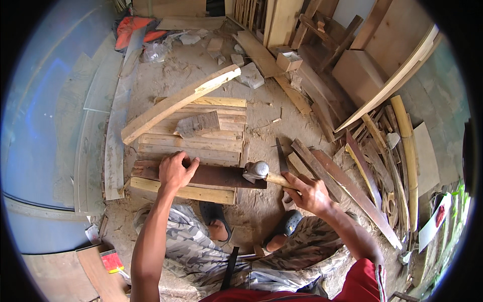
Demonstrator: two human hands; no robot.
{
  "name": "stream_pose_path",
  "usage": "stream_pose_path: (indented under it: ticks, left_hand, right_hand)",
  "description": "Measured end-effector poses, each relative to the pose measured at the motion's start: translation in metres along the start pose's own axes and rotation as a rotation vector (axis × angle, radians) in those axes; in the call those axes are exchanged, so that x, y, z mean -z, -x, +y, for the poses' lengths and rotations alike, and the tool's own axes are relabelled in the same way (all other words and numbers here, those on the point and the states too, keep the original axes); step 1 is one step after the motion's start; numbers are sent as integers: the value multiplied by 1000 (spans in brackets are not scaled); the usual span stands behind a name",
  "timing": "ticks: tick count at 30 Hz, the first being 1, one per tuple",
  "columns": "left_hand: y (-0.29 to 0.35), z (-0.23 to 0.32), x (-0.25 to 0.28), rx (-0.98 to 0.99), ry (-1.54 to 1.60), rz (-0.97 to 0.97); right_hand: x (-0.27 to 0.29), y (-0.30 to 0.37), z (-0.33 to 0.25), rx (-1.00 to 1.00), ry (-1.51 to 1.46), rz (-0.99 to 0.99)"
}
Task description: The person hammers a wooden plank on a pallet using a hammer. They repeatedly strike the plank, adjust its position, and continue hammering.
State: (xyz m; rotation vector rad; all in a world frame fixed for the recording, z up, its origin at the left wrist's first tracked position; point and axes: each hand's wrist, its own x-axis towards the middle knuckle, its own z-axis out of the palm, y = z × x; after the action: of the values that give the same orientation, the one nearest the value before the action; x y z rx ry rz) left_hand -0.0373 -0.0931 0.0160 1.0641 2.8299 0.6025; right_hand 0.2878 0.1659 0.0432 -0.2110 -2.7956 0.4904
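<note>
My right hand (pixel 313 195) grips the wooden handle of a hammer (pixel 257 171). Its metal head is over the right end of a dark brown board (pixel 216 176); whether it touches the board I cannot tell. Curled over the board's left part is my left hand (pixel 175 172), thumb and fingers bent together; anything between the fingertips is hidden. The board lies crosswise on a panel of pale wooden slats (pixel 191 147), along its near side. Farther back on the slats rest a short wood block (pixel 198 124) and a long squared timber (pixel 181 103) lying diagonally.
A hand saw (pixel 281 152) and several loose boards (pixel 352 194) lie on the ground to the right, beside a heap of scrap wood (pixel 387 171). A small box (pixel 289 61) and stone pieces (pixel 250 75) are farther back. Sheets (pixel 93 136) lean along the left wall.
</note>
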Motion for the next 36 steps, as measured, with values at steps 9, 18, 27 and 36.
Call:
stream_pose_path:
  ticks: [9,18,27,36]
  left_hand:
    - [1,0,-3,-3,14,33]
    - [7,-4,-3,2,20,5]
    - [3,4,4,73,31,-3]
    - [5,2,-4,11,-8,95]
  right_hand:
    - [-63,20,27,-29,-216,129]
    - [-83,25,42,-20,-254,122]
    - [-93,23,37,-186,-282,115]
    - [-54,-2,-82,-562,-463,-81]
